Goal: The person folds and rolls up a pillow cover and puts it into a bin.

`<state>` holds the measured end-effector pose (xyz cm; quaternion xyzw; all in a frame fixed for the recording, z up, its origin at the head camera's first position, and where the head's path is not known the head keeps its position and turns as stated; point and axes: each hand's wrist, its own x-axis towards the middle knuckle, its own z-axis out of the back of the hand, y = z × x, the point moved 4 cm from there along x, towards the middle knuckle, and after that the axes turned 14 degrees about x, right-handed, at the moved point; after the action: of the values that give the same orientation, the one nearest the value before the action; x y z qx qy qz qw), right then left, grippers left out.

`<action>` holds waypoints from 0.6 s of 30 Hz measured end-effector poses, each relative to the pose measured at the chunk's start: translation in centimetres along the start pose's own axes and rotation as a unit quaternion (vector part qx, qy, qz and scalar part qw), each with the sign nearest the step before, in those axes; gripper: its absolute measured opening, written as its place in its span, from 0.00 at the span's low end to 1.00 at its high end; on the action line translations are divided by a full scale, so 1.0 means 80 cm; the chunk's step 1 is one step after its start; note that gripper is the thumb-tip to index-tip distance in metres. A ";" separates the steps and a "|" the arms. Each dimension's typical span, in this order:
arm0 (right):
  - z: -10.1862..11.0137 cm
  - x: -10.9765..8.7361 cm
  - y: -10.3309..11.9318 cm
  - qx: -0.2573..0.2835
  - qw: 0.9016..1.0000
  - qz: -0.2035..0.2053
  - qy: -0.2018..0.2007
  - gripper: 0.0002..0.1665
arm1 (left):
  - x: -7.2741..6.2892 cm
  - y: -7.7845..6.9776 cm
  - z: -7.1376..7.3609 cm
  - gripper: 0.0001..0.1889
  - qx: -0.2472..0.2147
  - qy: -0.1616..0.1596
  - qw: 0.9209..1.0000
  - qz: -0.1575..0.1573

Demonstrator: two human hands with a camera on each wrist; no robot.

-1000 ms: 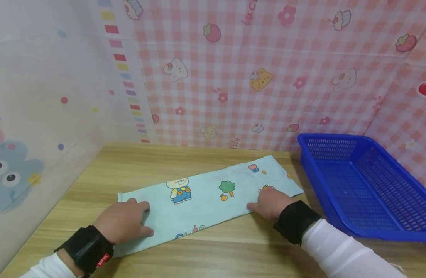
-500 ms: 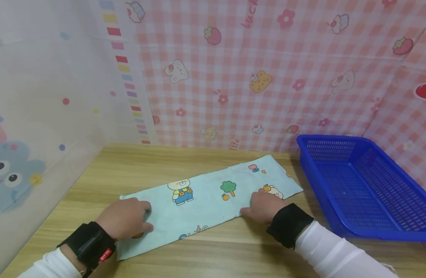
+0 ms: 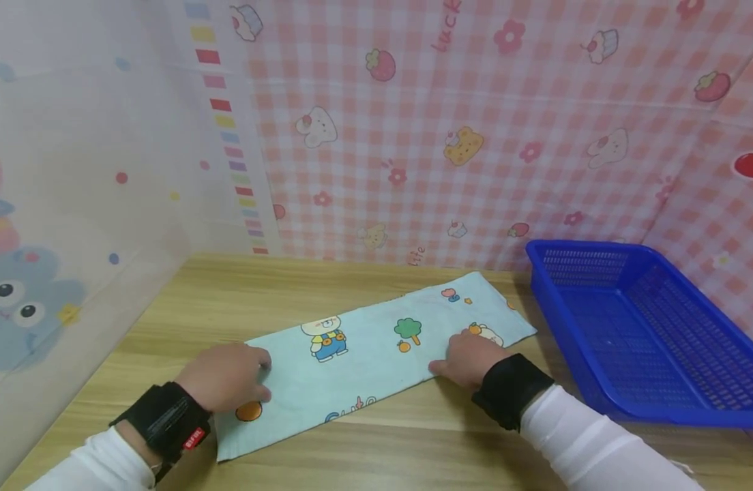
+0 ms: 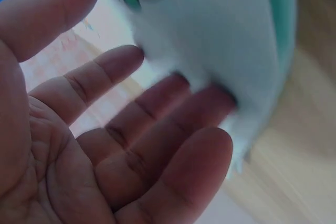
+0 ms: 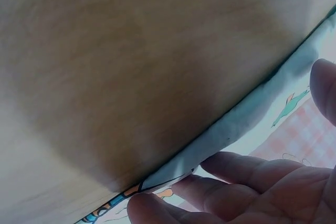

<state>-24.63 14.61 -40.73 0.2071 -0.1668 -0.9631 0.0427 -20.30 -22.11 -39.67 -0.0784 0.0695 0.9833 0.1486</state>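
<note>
A long folded cloth, pale mint with cartoon bears, fruit and a tree, lies slanted across the table. At its left end rests my left hand, thumb and fingers spread apart. In the left wrist view its loosely bent fingertips touch the blurred cloth, with nothing gripped. My right hand touches the cloth's near edge toward the right end and covers part of a bear print. The right wrist view shows its relaxed fingers against the folded edge, not curled around it.
A blue plastic basket with mesh walls stands just right of the cloth. The wood-grain table meets a pink checked backdrop behind and a white printed sheet at left. Black bands circle both wrists.
My right hand has slid a little left along the near edge, uncovering a bear print. The left hand has shifted back slightly, exposing an orange print, and the cloth's left end sits slightly further right.
</note>
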 end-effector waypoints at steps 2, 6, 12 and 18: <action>0.000 -0.001 0.001 -0.009 1.000 0.012 -0.008 0.32 | 0.002 0.010 0.001 0.22 -0.009 -0.001 1.000 0.002; 0.001 0.000 0.000 -0.027 0.999 0.025 -0.018 0.31 | 0.005 0.021 0.000 0.22 -0.009 -0.002 1.000 -0.001; 0.006 0.006 -0.005 -0.025 1.000 0.001 -0.019 0.31 | 0.011 0.024 -0.005 0.22 -0.023 -0.010 1.000 -0.003; -0.001 0.002 0.022 -0.024 0.998 0.034 -0.046 0.31 | 0.020 0.056 -0.006 0.18 -0.071 -0.022 0.997 0.005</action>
<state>-24.68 12.90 -40.25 0.1559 -0.1525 -0.9732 0.0725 -23.12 -25.96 -39.90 -0.0668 -0.0036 0.9881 0.1387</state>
